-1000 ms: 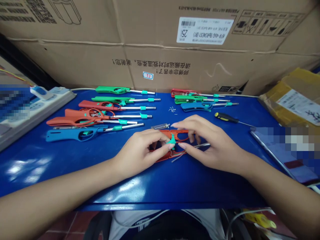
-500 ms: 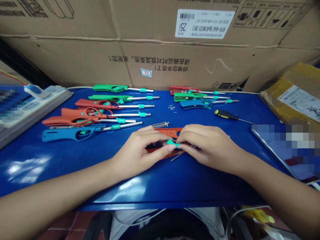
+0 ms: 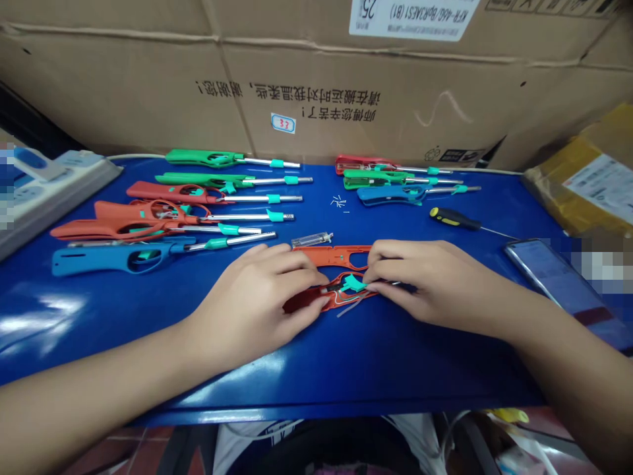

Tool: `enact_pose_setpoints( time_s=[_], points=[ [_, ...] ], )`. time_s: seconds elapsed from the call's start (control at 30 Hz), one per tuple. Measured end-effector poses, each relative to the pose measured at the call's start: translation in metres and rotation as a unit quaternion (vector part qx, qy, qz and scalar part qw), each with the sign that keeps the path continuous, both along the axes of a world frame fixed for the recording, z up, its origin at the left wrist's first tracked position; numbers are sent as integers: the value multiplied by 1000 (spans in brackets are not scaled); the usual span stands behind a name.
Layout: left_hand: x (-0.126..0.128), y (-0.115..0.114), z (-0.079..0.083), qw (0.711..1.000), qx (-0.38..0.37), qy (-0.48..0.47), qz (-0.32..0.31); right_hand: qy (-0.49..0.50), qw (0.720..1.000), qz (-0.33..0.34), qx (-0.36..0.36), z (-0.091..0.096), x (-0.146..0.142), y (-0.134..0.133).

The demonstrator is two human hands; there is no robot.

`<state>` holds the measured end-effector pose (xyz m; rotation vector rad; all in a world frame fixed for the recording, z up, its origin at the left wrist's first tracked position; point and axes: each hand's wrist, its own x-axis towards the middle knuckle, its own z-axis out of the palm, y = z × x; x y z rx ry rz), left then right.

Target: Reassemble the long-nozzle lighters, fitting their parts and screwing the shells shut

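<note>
An opened orange lighter shell [image 3: 341, 301] lies on the blue table between my hands, with a teal trigger [image 3: 354, 284] and thin wires in it. My left hand [image 3: 252, 297] is closed around the shell's handle end, thumb below and fingers above. My right hand [image 3: 425, 280] pinches the front part of the same lighter, its fingertips at the trigger's right end; what exactly they grip is hidden. Just behind lies the other orange shell half [image 3: 329, 256], partly covered by my right fingers. A clear fuel tank [image 3: 310, 240] rests behind that half.
Several long-necked lighters lie at the left, a blue lighter [image 3: 119, 257] nearest. Three more, including a red lighter [image 3: 363, 163], lie at the back right. Small screws [image 3: 339, 202], a screwdriver [image 3: 455, 218], a phone [image 3: 564, 284], a power strip [image 3: 59, 191] and cardboard box [image 3: 297, 72] surround the work area.
My left hand has moved left from the trigger to the shell's handle end. My right fingers have shifted slightly right, leaving the teal trigger more exposed. The view has tilted down.
</note>
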<state>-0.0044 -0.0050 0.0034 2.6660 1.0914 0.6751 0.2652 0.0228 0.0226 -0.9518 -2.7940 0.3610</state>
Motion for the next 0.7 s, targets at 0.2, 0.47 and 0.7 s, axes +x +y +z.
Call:
enact_pose_setpoints(
  time_s=[0.2,0.47,0.7],
  points=[
    [-3,2,-4,999,25,20,-14,6,1000,20,-10,-2,-2,-1],
    [-2,2,-6,1000,16,3,-23,-6,1000,24,18,-7,-4,-2],
    [-2,1,-7,999,24,3,-26,20,999,42,-15,-8,-2,-2]
  ],
)
